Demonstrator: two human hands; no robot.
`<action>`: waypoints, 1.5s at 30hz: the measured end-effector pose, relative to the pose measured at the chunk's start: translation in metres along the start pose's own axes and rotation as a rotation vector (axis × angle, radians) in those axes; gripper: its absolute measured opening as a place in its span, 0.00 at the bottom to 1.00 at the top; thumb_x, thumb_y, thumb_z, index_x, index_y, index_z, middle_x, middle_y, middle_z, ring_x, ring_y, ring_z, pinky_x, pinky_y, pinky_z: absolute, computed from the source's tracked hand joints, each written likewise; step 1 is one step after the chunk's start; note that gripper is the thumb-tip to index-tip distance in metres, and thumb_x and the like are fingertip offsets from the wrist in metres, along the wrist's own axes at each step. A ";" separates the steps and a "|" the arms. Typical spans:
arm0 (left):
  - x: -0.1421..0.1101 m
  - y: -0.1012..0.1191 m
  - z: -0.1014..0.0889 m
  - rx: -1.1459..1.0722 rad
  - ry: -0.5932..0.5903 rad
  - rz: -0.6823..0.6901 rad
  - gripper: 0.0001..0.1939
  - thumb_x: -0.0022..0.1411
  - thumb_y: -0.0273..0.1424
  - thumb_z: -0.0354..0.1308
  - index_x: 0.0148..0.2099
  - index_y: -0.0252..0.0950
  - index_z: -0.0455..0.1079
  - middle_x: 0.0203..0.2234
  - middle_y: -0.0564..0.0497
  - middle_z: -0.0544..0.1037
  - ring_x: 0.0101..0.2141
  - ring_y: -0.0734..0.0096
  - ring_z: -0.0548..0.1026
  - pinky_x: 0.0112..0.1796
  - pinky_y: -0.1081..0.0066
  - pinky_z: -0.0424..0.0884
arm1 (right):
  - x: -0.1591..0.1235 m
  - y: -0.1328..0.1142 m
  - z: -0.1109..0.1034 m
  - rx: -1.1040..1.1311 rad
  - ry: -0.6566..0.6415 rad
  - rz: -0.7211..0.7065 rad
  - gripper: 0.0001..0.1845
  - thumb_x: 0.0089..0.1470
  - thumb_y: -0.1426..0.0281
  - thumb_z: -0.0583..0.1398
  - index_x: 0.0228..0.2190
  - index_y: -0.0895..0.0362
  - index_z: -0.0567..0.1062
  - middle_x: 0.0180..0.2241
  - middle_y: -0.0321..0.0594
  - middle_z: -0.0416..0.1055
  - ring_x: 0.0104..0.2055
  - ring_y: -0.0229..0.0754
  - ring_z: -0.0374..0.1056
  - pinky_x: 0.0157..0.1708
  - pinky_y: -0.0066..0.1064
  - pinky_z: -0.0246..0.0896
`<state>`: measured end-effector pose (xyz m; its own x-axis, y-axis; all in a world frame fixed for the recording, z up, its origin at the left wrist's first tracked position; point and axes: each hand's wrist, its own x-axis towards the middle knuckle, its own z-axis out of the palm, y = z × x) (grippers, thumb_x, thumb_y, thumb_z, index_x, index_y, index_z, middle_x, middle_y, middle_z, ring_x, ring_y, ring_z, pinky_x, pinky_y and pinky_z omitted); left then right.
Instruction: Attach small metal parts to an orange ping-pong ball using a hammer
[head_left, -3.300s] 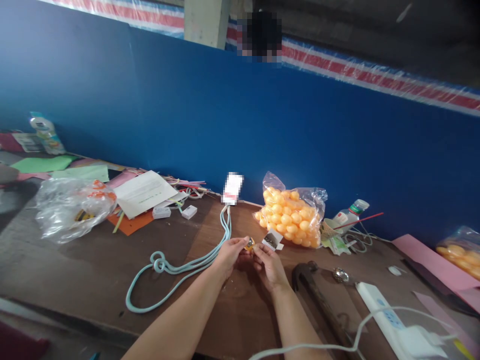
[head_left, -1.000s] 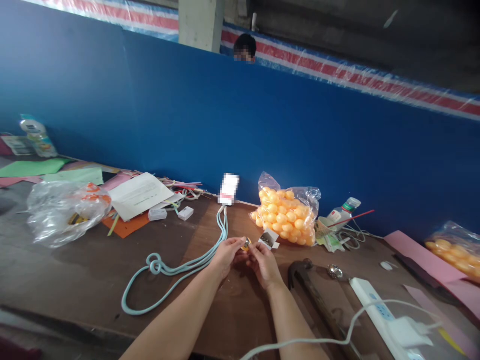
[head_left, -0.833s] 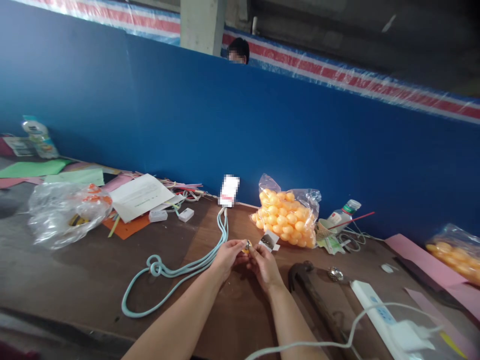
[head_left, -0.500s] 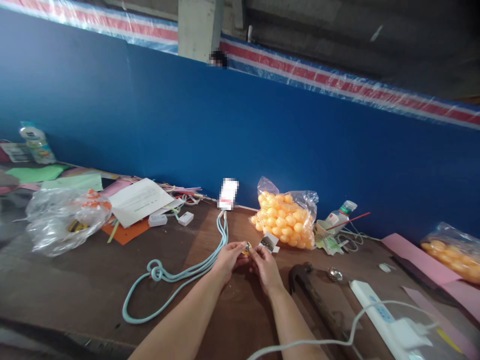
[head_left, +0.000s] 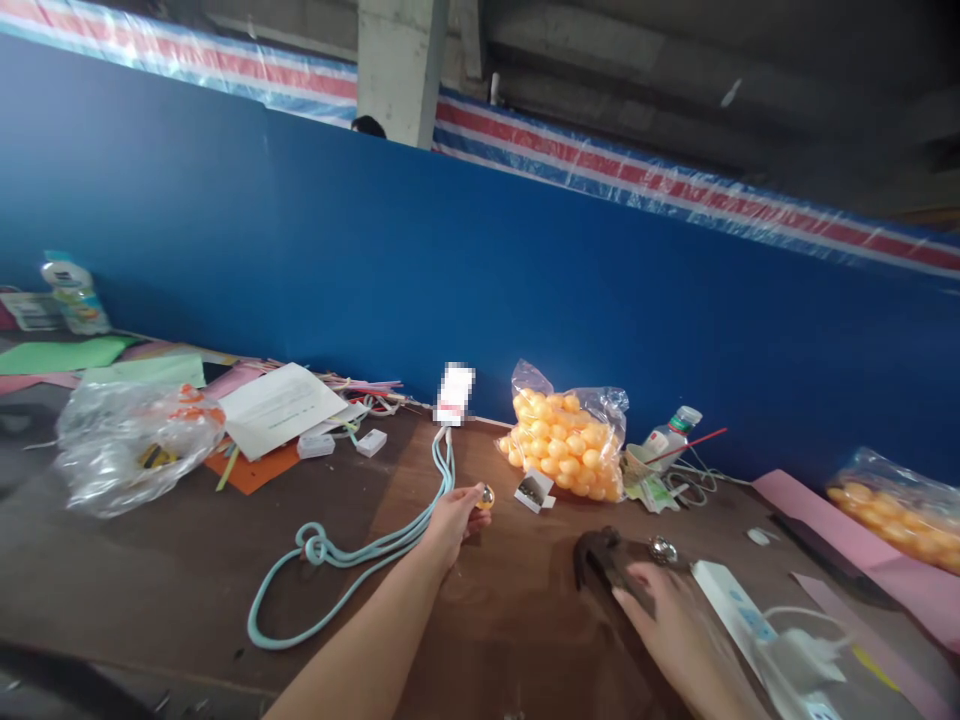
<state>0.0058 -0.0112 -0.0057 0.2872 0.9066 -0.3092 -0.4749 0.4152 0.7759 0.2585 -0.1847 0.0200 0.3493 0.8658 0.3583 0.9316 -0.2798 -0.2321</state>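
Observation:
My left hand (head_left: 456,522) is closed, pinching a small shiny round piece (head_left: 486,497) in gold and silver tones between thumb and fingertips, just above the table. To the right, my right hand (head_left: 667,612) has its thumb and fingers on either side of the handle of a claw hammer (head_left: 602,556), close below the head; the hand is slightly blurred. The hammer lies on the brown table. A shiny silver round object (head_left: 663,549) sits just beyond my right fingers. A small opened box (head_left: 534,490) stands between my left hand and a bag of orange balls (head_left: 559,440).
A pale blue looped cord (head_left: 360,553) runs to a white card-like item (head_left: 454,393). On the right lie a white power strip (head_left: 724,600) and a second bag of balls (head_left: 885,505). A clear plastic bag (head_left: 112,450) and papers (head_left: 281,408) cover the left. A blue partition (head_left: 360,260) stands behind.
My right hand has left the small round piece and moved right and down to the hammer. My left hand keeps the piece. The view has shifted slightly.

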 end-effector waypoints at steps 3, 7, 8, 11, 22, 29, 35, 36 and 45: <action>-0.001 -0.001 0.001 0.016 -0.008 0.002 0.12 0.49 0.35 0.64 0.28 0.30 0.69 0.21 0.49 0.73 0.21 0.76 0.73 0.26 0.75 0.72 | -0.025 0.035 0.007 -0.115 -0.060 -0.015 0.18 0.49 0.56 0.55 0.36 0.56 0.71 0.34 0.49 0.72 0.36 0.52 0.71 0.36 0.40 0.63; -0.002 -0.003 0.001 0.044 -0.022 0.016 0.12 0.49 0.35 0.64 0.29 0.30 0.70 0.22 0.49 0.73 0.22 0.76 0.73 0.26 0.75 0.72 | -0.040 0.041 0.019 -0.226 -0.049 -0.056 0.16 0.50 0.59 0.55 0.35 0.57 0.71 0.33 0.49 0.71 0.35 0.53 0.71 0.34 0.39 0.62; -0.002 -0.003 0.001 0.048 -0.024 0.020 0.12 0.49 0.35 0.64 0.29 0.30 0.70 0.22 0.49 0.73 0.22 0.76 0.73 0.26 0.75 0.72 | -0.040 0.039 0.021 -0.254 -0.038 -0.073 0.14 0.51 0.60 0.55 0.34 0.57 0.71 0.32 0.49 0.71 0.35 0.54 0.70 0.34 0.39 0.61; -0.001 -0.002 0.000 0.037 -0.035 0.034 0.12 0.49 0.35 0.64 0.30 0.30 0.70 0.22 0.50 0.73 0.22 0.76 0.73 0.26 0.76 0.73 | -0.036 0.036 0.024 -0.292 -0.031 -0.109 0.10 0.51 0.64 0.55 0.28 0.57 0.71 0.29 0.48 0.69 0.34 0.54 0.69 0.34 0.39 0.60; 0.002 0.001 -0.002 -0.067 -0.060 0.030 0.09 0.51 0.31 0.64 0.30 0.30 0.69 0.21 0.50 0.74 0.20 0.78 0.72 0.25 0.77 0.72 | -0.030 -0.017 -0.001 0.438 -0.183 0.200 0.16 0.51 0.55 0.53 0.23 0.54 0.66 0.20 0.37 0.66 0.20 0.41 0.65 0.23 0.33 0.58; 0.004 0.002 -0.004 -0.137 -0.101 0.018 0.09 0.52 0.31 0.63 0.30 0.30 0.69 0.19 0.50 0.73 0.19 0.80 0.71 0.25 0.79 0.72 | -0.034 -0.102 -0.006 1.196 -0.342 0.351 0.20 0.47 0.51 0.57 0.32 0.56 0.68 0.25 0.35 0.64 0.17 0.33 0.57 0.10 0.24 0.51; 0.002 0.002 -0.004 -0.153 -0.133 0.022 0.08 0.52 0.30 0.63 0.30 0.29 0.69 0.20 0.50 0.73 0.20 0.80 0.71 0.27 0.77 0.73 | -0.041 -0.131 0.011 1.185 -0.360 0.268 0.19 0.52 0.52 0.54 0.31 0.56 0.65 0.25 0.33 0.62 0.17 0.29 0.55 0.10 0.20 0.49; 0.002 0.002 -0.004 -0.158 -0.137 0.023 0.08 0.52 0.30 0.63 0.29 0.29 0.69 0.19 0.51 0.73 0.19 0.80 0.71 0.28 0.77 0.73 | -0.041 -0.132 0.014 1.168 -0.361 0.250 0.19 0.53 0.52 0.53 0.31 0.56 0.65 0.24 0.32 0.62 0.16 0.29 0.55 0.11 0.20 0.49; 0.000 0.004 -0.001 -0.211 -0.074 -0.041 0.09 0.52 0.29 0.63 0.27 0.29 0.68 0.17 0.52 0.71 0.19 0.79 0.71 0.26 0.78 0.73 | -0.037 -0.139 0.026 1.122 -0.374 0.211 0.20 0.54 0.51 0.50 0.32 0.57 0.64 0.20 0.30 0.61 0.15 0.29 0.53 0.12 0.21 0.48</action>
<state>0.0029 -0.0091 -0.0034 0.3664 0.8840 -0.2904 -0.6229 0.4649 0.6292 0.1137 -0.1676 0.0156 0.2603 0.9653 -0.0229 0.1875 -0.0738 -0.9795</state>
